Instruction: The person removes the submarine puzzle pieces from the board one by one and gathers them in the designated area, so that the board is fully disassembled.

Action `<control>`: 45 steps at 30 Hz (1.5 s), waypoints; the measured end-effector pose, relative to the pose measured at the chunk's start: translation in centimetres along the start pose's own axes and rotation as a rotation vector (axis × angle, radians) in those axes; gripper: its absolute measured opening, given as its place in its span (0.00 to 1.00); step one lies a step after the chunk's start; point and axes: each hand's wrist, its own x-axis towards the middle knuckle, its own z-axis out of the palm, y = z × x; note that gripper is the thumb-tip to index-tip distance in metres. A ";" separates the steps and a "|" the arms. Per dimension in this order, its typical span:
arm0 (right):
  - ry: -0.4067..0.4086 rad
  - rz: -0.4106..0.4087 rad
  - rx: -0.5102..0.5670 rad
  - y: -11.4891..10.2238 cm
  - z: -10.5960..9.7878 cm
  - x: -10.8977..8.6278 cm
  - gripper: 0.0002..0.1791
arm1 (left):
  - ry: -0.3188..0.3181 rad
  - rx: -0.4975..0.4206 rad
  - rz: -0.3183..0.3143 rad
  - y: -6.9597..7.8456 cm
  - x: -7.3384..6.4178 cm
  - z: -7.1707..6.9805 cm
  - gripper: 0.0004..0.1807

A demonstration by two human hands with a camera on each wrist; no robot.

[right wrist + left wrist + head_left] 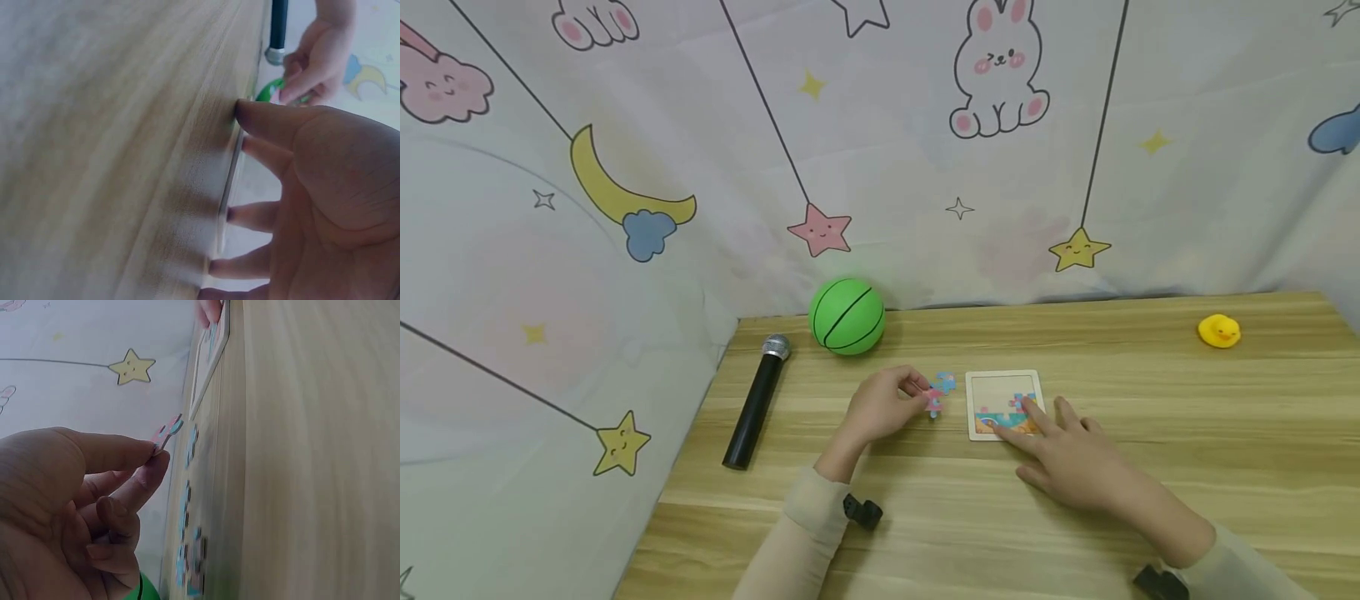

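Here, left hand [883,406] — puzzle piece [933,402], pinched

A square, pale-rimmed jigsaw tray [992,388] lay flat, partly filled along its lower side; to its left, a pink-and-blue jigsaw piece [167,432] was held tilted near loose, partly blue pieces [947,382].

The microphone [755,408] lies on the worktop [940,517] at left, the ball [847,317] behind and right of it. Loose pieces [947,382] lie left of the tray [1000,384]; fitted pieces [1011,419] lie in its front. The duck [1219,331] sits back right.
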 end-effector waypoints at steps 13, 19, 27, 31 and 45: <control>0.002 0.002 0.005 0.0 0.0 -0.1 0.31 | -0.032 0.051 -0.039 -2.3 -0.6 -1.1 0.02; 0.000 0.000 0.003 -0.1 -0.1 -0.1 0.31 | -0.030 0.083 -0.052 -2.4 -0.7 -1.2 0.03; -0.007 0.007 0.014 0.0 -0.1 -0.1 0.31 | -0.020 0.110 -0.053 -2.4 -0.6 -1.2 0.02; -0.016 0.009 0.016 0.0 -0.2 0.0 0.32 | -0.011 0.117 -0.058 -2.3 -0.6 -1.1 0.02; 0.046 -0.002 -0.014 0.2 0.1 -0.1 0.33 | -0.029 0.131 0.035 0.3 0.2 0.2 0.02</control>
